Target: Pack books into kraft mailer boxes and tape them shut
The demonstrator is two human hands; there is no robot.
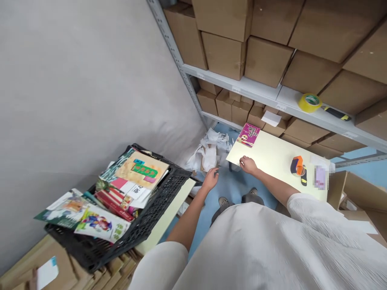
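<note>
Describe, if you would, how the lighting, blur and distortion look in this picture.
In the head view, the wide lens makes the metal shelf upright lean sharply; the light looks soft and even, without strong glare on the pale board; the left hand looks slightly soft; and a mosaic blur hides an item at right.

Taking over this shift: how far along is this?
One magenta book lies on the cream board: that looks done. Neither hand clearly holds anything: right hand at the board's edge, left hand near crumpled white paper. Left: books piled in the black plastic crate.
</note>
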